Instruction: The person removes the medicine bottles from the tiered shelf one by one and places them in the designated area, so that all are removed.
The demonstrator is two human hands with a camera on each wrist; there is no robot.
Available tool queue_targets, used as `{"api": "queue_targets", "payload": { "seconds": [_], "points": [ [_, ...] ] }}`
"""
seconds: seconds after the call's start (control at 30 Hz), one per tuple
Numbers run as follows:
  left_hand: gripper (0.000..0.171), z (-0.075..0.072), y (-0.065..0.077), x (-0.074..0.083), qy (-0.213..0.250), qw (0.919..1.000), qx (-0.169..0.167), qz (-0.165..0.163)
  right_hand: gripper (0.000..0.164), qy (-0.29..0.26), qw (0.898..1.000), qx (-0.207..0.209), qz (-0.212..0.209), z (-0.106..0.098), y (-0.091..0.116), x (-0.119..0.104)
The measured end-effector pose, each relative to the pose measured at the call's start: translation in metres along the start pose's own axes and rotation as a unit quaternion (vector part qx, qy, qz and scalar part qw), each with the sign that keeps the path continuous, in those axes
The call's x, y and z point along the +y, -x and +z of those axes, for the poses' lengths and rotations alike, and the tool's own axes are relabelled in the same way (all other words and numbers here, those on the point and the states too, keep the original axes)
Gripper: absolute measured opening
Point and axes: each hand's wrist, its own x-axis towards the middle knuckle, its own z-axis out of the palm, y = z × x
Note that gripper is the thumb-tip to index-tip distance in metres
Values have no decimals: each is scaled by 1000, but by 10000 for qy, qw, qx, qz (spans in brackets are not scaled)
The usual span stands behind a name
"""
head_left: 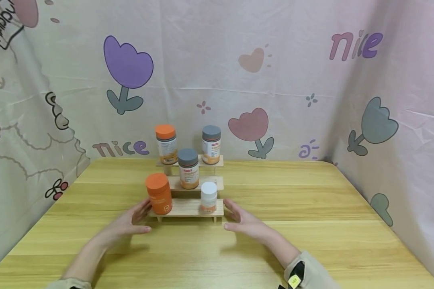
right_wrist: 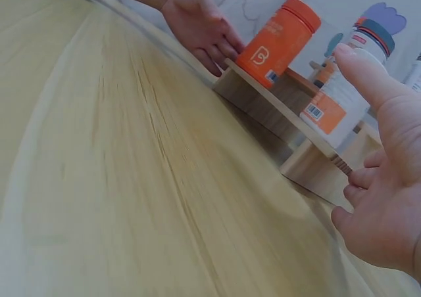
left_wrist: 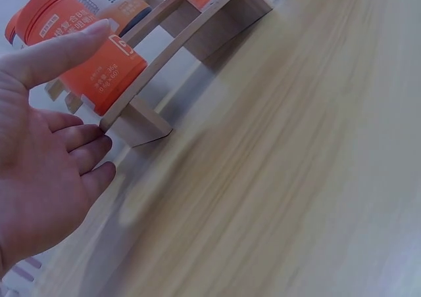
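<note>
Three-step wooden rack (head_left: 186,207) on tabletop (head_left: 293,241), long axis left-right, between left hand (head_left: 125,224) and right hand (head_left: 248,224), about equally near. Fingers extended, slightly bent, thumbs spread, pinching nothing; at near step's ends, contact unclear. Near step: orange supplement bottle (head_left: 160,196) left, white pill bottle (head_left: 209,193) right.

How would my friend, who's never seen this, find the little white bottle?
On the yellowish wooden table stands a three-step wooden rack. Look at its lowest, front step, at the end by the person's right hand. The white bottle there is the smallest of the five and the only one topped in white; the others are topped in orange or grey.
</note>
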Motion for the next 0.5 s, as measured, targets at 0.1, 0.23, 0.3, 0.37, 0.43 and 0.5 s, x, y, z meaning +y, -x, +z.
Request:
{"api": "queue_targets", "payload": {
  "seconds": [0.1,0.23,0.3,0.37,0.43,0.5],
  "points": [
    [90,5,-6,1,-17,9999,-127,64,86,-25,10000,25,-32,-5,6,2],
    [90,11,-13,0,44,9995,-298,121,83,-39,10000,32,-52,-13,15,4],
    [88,14,-16,-2,88,9991,-363,175,83,-3,10000,26,-66,-16,19,5],
    [88,16,-19,-3,149,9988,-427,188,83,6,10000,22,-78,-19,22,6],
    [88,18,-22,-4,195,9982,-507,239,83,36,10000,25,-66,-22,25,6],
    [87,20,-23,-5,215,9979,-548,285,83,61,10000,23,-30,-24,28,7]
  ]
}}
